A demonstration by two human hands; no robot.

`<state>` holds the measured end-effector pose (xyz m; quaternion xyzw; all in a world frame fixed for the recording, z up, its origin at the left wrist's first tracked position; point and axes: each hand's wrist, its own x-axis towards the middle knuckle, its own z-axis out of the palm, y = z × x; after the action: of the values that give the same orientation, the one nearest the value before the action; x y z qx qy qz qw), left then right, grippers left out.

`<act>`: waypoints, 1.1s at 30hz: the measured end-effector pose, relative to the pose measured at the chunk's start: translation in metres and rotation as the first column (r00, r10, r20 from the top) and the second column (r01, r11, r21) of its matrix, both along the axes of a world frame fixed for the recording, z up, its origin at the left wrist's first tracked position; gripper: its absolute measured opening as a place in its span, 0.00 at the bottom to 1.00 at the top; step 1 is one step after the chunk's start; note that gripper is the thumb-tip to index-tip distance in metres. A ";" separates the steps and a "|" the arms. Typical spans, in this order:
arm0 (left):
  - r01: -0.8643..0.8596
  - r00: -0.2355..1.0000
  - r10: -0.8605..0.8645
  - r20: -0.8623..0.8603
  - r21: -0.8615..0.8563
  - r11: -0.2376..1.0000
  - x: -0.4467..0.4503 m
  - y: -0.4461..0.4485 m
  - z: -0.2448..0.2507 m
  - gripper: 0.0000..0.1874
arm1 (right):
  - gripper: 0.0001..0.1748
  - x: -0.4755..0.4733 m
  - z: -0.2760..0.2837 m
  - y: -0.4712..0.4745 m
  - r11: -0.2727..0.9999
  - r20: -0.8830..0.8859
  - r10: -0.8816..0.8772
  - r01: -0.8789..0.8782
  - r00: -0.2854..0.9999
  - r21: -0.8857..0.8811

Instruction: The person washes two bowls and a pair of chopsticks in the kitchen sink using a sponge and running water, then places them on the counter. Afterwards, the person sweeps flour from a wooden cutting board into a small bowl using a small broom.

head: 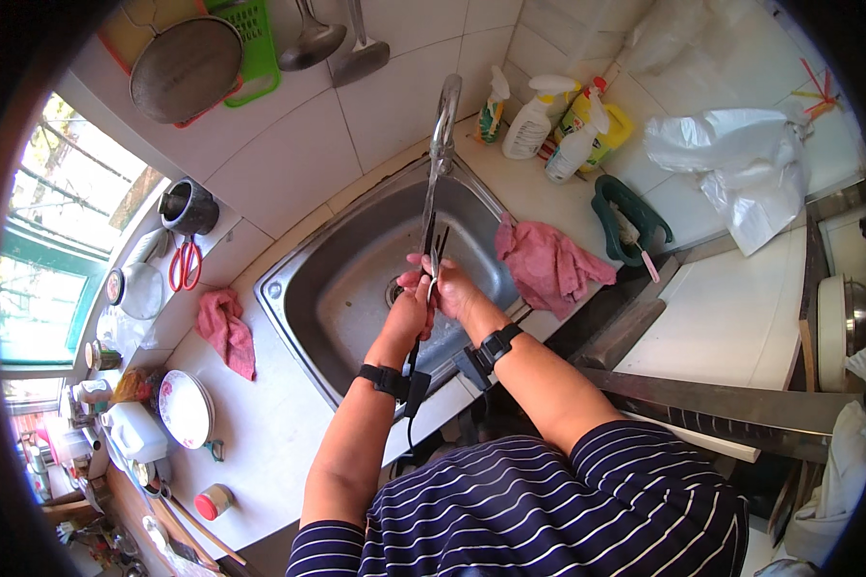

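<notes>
Over the stainless steel sink [339,267], my left hand [411,306] and my right hand [453,288] are close together, both closed around a bundle of dark chopsticks [440,241] and what looks like a metal spoon [434,268]. The thin dark ends point away from me, towards the tap. From the chrome tap [444,122] a stream of water [429,198] runs down beside the dark ends. Fingers hide much of the bundle. Below my hands, the drain [395,291] is partly visible.
A pink cloth [548,263] lies at the sink's right edge, near spray bottles [534,119] and a green holder with a brush [624,216]. On the left counter are another pink cloth [227,328], stacked bowls [185,409] and a red-lidded jar [213,502].
</notes>
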<state>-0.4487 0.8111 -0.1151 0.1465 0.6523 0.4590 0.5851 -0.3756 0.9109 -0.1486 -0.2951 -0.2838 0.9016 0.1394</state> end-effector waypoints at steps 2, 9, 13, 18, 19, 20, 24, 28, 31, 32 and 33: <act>-0.050 0.978 0.048 0.201 0.001 0.999 0.002 -0.002 0.001 0.24 | 0.15 -0.005 -0.004 0.012 0.997 0.159 -0.012 0.000 0.987 0.077; -0.179 0.710 0.082 0.700 0.067 0.982 0.013 -0.024 0.008 0.24 | 0.08 -0.036 -0.018 0.060 0.985 0.079 -0.170 0.168 0.982 0.032; -0.208 0.726 0.044 0.686 0.158 0.965 0.010 -0.028 0.015 0.22 | 0.09 -0.041 -0.016 0.063 0.946 0.096 -0.284 0.295 0.954 -0.134; -0.204 0.861 0.097 0.499 0.165 0.965 -0.004 -0.013 -0.002 0.19 | 0.14 -0.021 -0.005 0.022 0.995 0.122 0.098 -0.101 0.988 0.019; -0.214 0.862 0.114 0.495 0.151 0.965 -0.008 -0.010 -0.007 0.19 | 0.14 -0.017 -0.002 0.018 0.990 0.087 0.141 -0.142 0.986 0.007; -0.181 0.925 0.105 0.366 0.179 0.967 -0.012 -0.006 -0.012 0.20 | 0.14 -0.013 0.001 0.016 0.986 0.084 0.168 -0.167 0.982 -0.023; -0.062 0.967 0.002 0.255 0.228 0.972 -0.025 0.011 -0.021 0.22 | 0.17 -0.005 0.011 0.027 0.956 0.010 0.262 -0.260 0.965 0.134; 0.108 0.984 -0.131 0.121 0.184 0.977 -0.027 0.025 -0.017 0.23 | 0.17 -0.008 0.008 0.037 0.977 0.044 0.142 -0.147 0.989 0.154; 0.192 0.981 -0.183 -0.069 0.175 0.966 -0.019 0.026 -0.015 0.21 | 0.15 -0.012 0.002 0.042 0.987 0.192 -0.107 0.080 0.975 0.142; 0.204 0.976 -0.185 -0.116 0.186 0.961 -0.016 0.023 -0.016 0.20 | 0.14 -0.016 0.001 0.047 0.979 0.117 -0.168 0.152 0.979 0.137; 0.213 0.972 -0.181 -0.148 0.233 0.949 -0.013 0.018 -0.018 0.19 | 0.13 -0.018 0.000 0.052 0.973 0.084 -0.214 0.204 0.973 0.112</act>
<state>-0.4613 0.8295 -0.1330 0.3110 0.6076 0.4657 0.5632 -0.3936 0.9626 -0.1484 -0.3585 -0.3036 0.8510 0.2349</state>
